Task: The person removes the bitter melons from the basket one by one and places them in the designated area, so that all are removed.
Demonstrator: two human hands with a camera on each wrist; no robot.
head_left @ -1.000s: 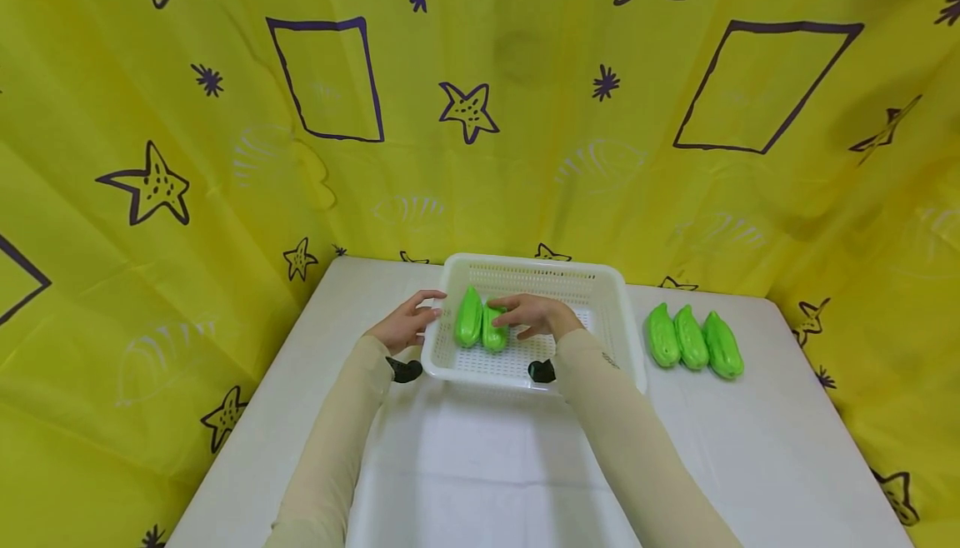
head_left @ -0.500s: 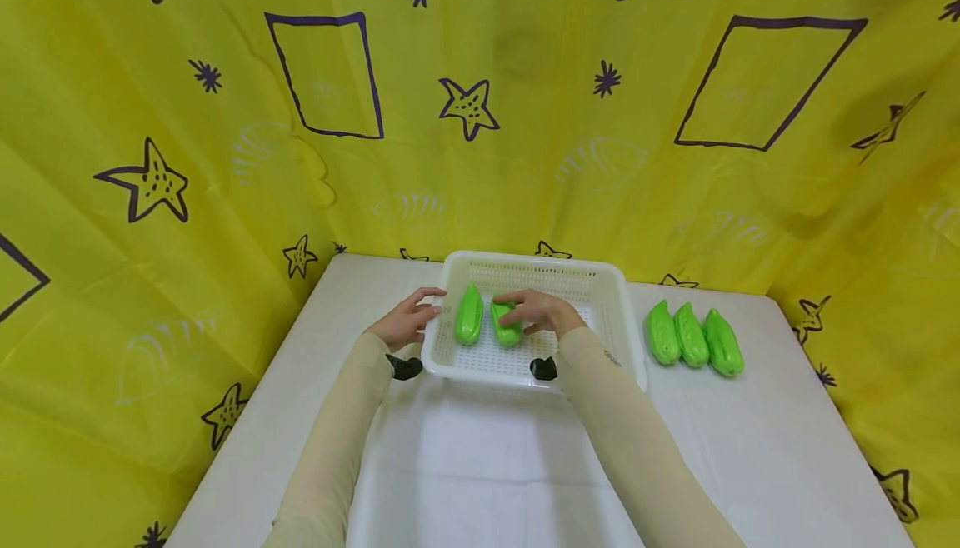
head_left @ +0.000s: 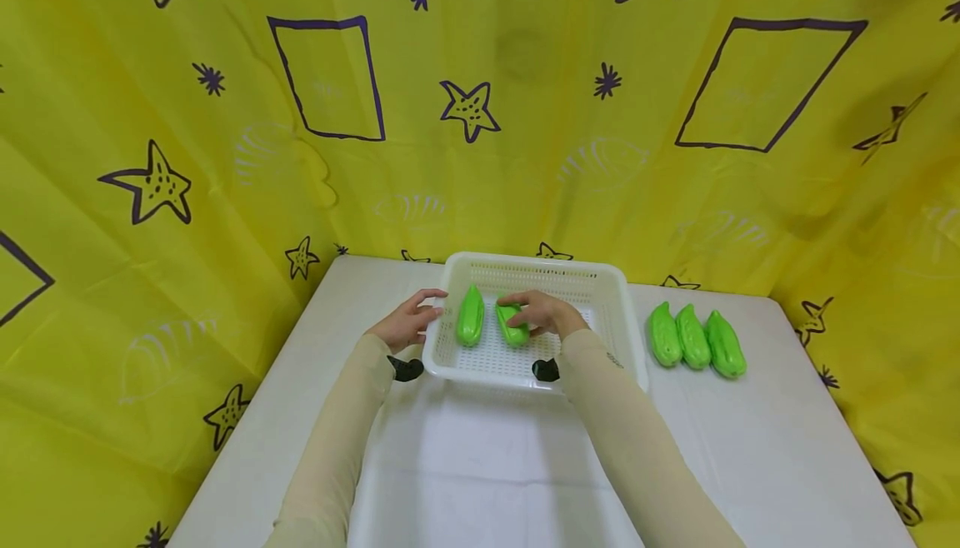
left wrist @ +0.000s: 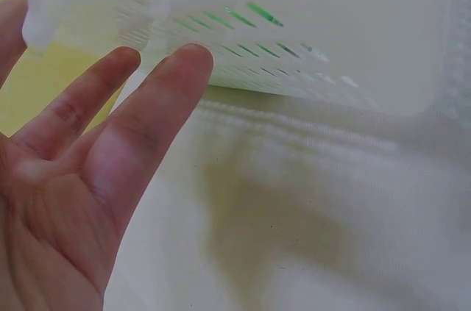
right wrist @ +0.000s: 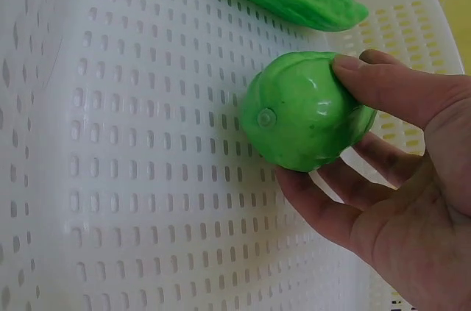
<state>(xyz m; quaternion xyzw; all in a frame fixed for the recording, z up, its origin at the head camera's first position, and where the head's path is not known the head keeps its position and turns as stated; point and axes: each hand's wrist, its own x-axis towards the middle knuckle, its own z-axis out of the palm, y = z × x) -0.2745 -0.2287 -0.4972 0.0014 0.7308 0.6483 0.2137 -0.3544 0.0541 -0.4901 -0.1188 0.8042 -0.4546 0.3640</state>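
In the head view, my right hand (head_left: 550, 312) is inside a white plastic basket (head_left: 536, 380) and grips a shiny green bitter melon (head_left: 513, 333). The right wrist view shows the thumb on top of this bitter melon (right wrist: 294, 116) and the fingers curled beneath it, its blunt end toward the camera. A second bitter melon (head_left: 470, 319) lies to its left on the perforated floor. My left hand (head_left: 405, 321) is at the basket's left side, fingertips right at the rim. In the left wrist view the left hand's fingers (left wrist: 154, 123) are loosely extended against the basket wall (left wrist: 353, 39).
Outside the basket, to its right, three more green bitter melons (head_left: 692, 337) lie side by side on the white-covered table (head_left: 480, 465). A yellow curtain (head_left: 517, 181) with star drawings stands behind the table and along both sides.
My right hand has taken hold of the bitter melon and shifted it right, opening a gap from the other one in the basket. The left hand stays at the rim.
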